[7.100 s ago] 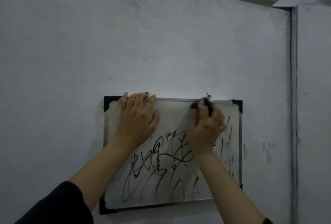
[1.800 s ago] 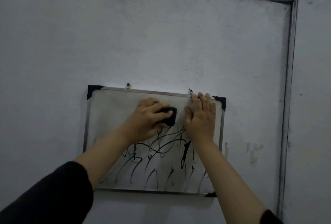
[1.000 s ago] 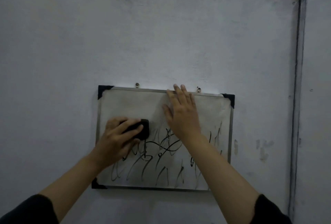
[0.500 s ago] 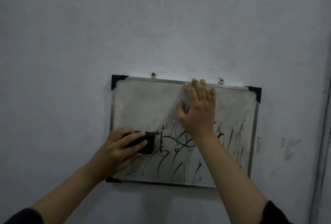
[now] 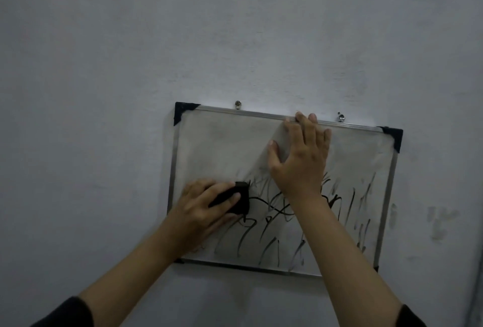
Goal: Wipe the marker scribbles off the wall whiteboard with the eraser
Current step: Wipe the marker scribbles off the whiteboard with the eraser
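- Black eraser (image 5: 236, 200), gripped by the fingers (image 5: 224, 188) of the left hand (image 5: 202, 213), now sits slightly right of where it was half a second ago, at the whiteboard's (image 5: 224, 149) lower left.
- Right hand (image 5: 300, 159) stays flat and open against the whiteboard's upper middle, fingertips on its top frame.
- Grey smears cover the whiteboard's upper half; black scribbles (image 5: 339, 211) remain across its lower half, right of the eraser.

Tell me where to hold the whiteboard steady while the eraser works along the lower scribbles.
Press a flat palm on the whiteboard's wiped upper part near the top rail, coming from below, as the right hand does. It hangs from two wall hooks, so the bottom could swing.
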